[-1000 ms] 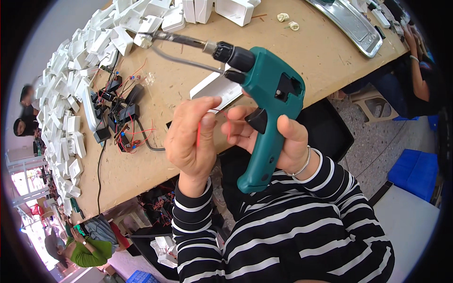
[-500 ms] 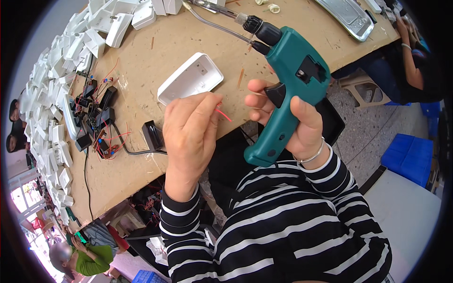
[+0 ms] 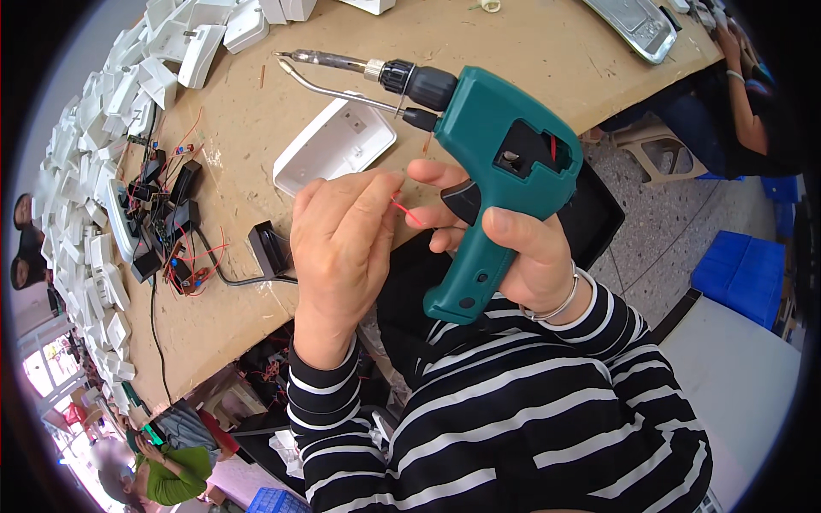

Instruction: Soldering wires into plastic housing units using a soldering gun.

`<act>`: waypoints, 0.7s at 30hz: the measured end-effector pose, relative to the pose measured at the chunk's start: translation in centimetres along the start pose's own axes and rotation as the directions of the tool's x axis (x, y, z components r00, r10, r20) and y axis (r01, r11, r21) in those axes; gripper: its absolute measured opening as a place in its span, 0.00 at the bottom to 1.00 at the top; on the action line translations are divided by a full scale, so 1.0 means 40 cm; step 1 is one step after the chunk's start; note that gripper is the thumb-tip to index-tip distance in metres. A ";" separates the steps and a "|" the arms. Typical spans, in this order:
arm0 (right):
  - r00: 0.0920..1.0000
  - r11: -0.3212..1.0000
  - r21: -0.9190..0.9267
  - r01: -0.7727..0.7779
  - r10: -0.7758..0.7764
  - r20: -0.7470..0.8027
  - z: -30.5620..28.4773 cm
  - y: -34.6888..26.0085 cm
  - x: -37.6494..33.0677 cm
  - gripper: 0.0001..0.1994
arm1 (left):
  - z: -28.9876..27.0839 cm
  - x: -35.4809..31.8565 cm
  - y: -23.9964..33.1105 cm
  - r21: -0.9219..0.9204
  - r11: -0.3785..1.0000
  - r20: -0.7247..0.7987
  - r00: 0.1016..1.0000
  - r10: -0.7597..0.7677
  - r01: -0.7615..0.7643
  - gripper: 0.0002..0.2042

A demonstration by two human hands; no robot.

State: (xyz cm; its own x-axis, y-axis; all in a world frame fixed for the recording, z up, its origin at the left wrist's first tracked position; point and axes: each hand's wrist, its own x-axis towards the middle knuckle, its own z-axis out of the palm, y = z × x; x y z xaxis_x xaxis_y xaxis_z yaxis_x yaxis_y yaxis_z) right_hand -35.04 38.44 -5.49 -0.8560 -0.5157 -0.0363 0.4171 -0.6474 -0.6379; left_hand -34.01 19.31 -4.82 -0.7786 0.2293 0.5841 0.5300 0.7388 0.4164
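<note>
In my right hand (image 3: pixel 539 265) is a green soldering gun (image 3: pixel 479 115), gripped by its handle, with the thumb over the near side and fingers around the black trigger. Its metal tip and curved feed tube point to the far left, above a white plastic casing (image 3: pixel 338 141). My left hand (image 3: pixel 342 244) is closed in a pinch. A short red wire (image 3: pixel 408 209) sticks out of its fingertips, its free end close to my right fingers. Whatever else the left fingers cover is hidden. The open casing lies on the table just beyond my left hand.
A black plastic box (image 3: pixel 270 248) with a cable sits left of my left hand. Past it lie tangled black parts with red wires (image 3: pixel 175 214), then a heap of white casings (image 3: pixel 94 179). A metal tray (image 3: pixel 633 30) is far right. Co-workers sit at both sides.
The soldering gun has come down and to the left with my right hand, its tip now showing over the table. My left hand still pinches the red wire, barely shifted.
</note>
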 end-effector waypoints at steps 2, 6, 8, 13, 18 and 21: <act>1.000 1.000 -0.017 -0.004 0.004 0.013 0.000 -0.001 0.005 0.31 | 0.001 0.001 -0.001 -0.003 1.000 0.011 1.000 0.002 -0.002 0.13; 1.000 0.988 -0.155 0.012 -0.016 -0.020 0.007 -0.005 0.007 0.29 | -0.007 0.007 0.006 -0.010 1.000 0.029 1.000 -0.001 0.001 0.11; 0.998 0.954 -0.298 0.015 -0.031 -0.051 0.016 -0.027 -0.001 0.29 | -0.016 0.005 0.011 -0.056 0.998 0.017 0.999 -0.028 0.029 0.11; 0.966 0.711 -0.668 0.221 -0.255 0.048 0.026 -0.047 -0.002 0.30 | -0.065 0.008 0.038 -0.277 0.926 0.104 0.966 -0.235 0.255 0.08; 0.912 0.466 -0.839 0.282 -0.400 0.084 0.062 -0.031 0.008 0.29 | -0.091 0.017 0.036 -0.481 0.810 0.297 0.932 -0.209 0.335 0.05; 0.912 0.434 -0.863 0.259 -0.404 0.070 0.072 -0.026 0.010 0.28 | -0.093 0.011 0.037 -0.502 0.797 0.306 0.931 -0.200 0.336 0.04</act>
State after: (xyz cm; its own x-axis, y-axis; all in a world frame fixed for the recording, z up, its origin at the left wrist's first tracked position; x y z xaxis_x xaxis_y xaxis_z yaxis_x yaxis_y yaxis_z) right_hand -34.95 37.30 -2.64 -0.9277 -0.2485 0.2785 -0.3039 0.0694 -0.9502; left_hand -32.33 18.14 -1.34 -0.9334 0.2597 0.2475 0.3295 0.3473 0.8780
